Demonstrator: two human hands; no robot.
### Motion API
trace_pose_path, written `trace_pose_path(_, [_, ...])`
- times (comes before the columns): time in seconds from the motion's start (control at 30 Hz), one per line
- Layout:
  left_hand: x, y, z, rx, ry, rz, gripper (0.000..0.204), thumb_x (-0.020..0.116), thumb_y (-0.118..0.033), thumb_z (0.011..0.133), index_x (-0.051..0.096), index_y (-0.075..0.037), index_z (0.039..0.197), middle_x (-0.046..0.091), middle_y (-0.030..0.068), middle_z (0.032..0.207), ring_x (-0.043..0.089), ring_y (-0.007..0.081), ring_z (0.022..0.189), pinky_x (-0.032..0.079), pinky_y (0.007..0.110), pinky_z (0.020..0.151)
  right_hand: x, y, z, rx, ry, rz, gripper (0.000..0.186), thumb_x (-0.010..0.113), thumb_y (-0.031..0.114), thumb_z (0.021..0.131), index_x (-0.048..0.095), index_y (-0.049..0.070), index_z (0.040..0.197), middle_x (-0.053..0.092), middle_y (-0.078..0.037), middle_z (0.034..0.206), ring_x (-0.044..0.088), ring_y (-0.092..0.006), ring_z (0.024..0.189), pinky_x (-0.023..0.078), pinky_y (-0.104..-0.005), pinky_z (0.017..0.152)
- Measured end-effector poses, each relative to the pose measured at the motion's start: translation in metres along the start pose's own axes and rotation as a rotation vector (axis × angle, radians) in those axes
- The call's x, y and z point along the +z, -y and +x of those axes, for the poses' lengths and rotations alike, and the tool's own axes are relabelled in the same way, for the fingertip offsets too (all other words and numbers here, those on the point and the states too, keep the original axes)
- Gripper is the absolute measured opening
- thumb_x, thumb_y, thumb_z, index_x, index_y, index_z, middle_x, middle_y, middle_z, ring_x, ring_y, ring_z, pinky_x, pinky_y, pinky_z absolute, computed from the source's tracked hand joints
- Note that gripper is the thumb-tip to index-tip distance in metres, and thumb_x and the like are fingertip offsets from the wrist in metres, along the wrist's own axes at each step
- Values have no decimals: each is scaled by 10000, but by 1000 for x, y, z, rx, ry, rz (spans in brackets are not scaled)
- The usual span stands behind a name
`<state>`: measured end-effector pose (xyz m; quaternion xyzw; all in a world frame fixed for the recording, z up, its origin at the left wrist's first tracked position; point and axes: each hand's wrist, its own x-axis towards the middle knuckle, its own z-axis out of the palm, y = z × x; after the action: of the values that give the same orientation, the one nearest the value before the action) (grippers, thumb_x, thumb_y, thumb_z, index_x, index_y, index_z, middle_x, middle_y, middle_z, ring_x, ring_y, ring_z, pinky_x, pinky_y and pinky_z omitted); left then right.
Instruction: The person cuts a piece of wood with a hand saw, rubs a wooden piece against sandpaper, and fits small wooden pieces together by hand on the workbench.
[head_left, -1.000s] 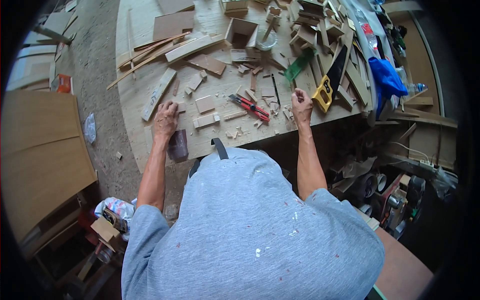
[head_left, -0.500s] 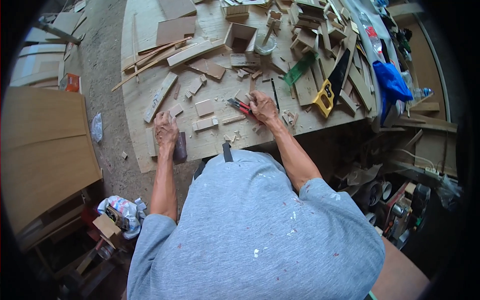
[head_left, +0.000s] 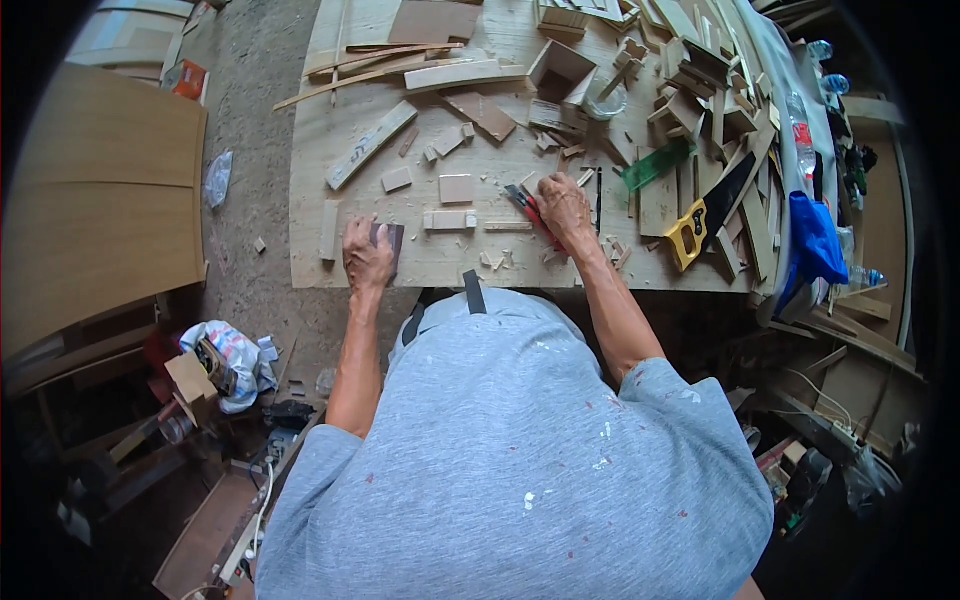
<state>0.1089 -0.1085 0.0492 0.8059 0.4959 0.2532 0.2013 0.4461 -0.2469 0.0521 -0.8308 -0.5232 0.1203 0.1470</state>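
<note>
My left hand (head_left: pixel 368 255) is at the table's near edge, fingers curled over a flat dark brown block (head_left: pixel 396 249), perhaps a sanding block. My right hand (head_left: pixel 565 208) rests on the tabletop with its fingers drawn together; whatever they hold is hidden. Touching or just left of that hand lies a red utility knife (head_left: pixel 528 205), blade out. Between the hands sit a pale wooden block (head_left: pixel 450 220), a flat rectangular piece (head_left: pixel 455 188) and a thin strip (head_left: pixel 508 226). A small block (head_left: pixel 397 179) lies beyond my left hand.
A yellow-handled handsaw (head_left: pixel 690 235) lies at the right among scrap wood. Further back stand an open wooden box (head_left: pixel 562 72) and a clear cup (head_left: pixel 606 100). A long board (head_left: pixel 372 146) lies at left, and a blue bag (head_left: pixel 815 240) hangs by the right edge.
My left hand has drawn back from beside the small block onto the dark brown block. My right hand stays near the utility knife. The whole view has shifted.
</note>
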Motion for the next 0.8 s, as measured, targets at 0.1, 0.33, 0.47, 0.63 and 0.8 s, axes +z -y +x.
trace_pose_path(0.1, [-3, -1, -5, 11, -12, -30, 276, 670, -111, 867, 658, 13, 1114, 641, 243, 1100, 614, 412, 1036, 495, 478, 917, -5, 7, -4, -12, 3, -59, 206, 696, 205, 846, 684, 50, 981, 666, -143, 1020, 637, -353, 1002, 513, -459, 863])
trace_pose_path(0.33, [-16, -10, -7, -19, 70, -78, 229, 650, -75, 872, 668, 17, 1081, 653, 222, 1090, 636, 389, 1001, 522, 432, 878, -1, 9, -6, -98, -212, 138, 214, 665, 90, 796, 627, 10, 990, 647, -165, 958, 646, -350, 924, 528, -447, 831])
trace_pose_path(0.47, [-13, -15, -18, 91, 128, -211, 232, 673, -67, 867, 674, 11, 1085, 675, 194, 1025, 668, 341, 923, 541, 393, 812, -7, 61, -26, -371, -42, 455, 182, 634, 44, 821, 609, 1, 996, 646, -173, 923, 666, -338, 829, 558, -412, 727])
trace_pose_path(0.63, [5, -27, -29, 116, 388, -293, 293, 747, -87, 832, 680, -8, 1106, 686, 156, 949, 673, 269, 777, 538, 353, 684, 37, 103, -50, -495, -18, 357, 139, 654, 37, 841, 637, 45, 979, 623, -132, 893, 648, -320, 820, 542, -414, 709])
trace_pose_path(0.8, [18, -18, -27, 119, 355, -181, 447, 783, -94, 792, 623, -12, 1202, 652, 152, 916, 656, 302, 801, 530, 388, 710, 45, 118, -43, -531, -87, 228, 79, 673, 63, 834, 662, 74, 911, 609, -98, 891, 622, -285, 863, 521, -403, 725])
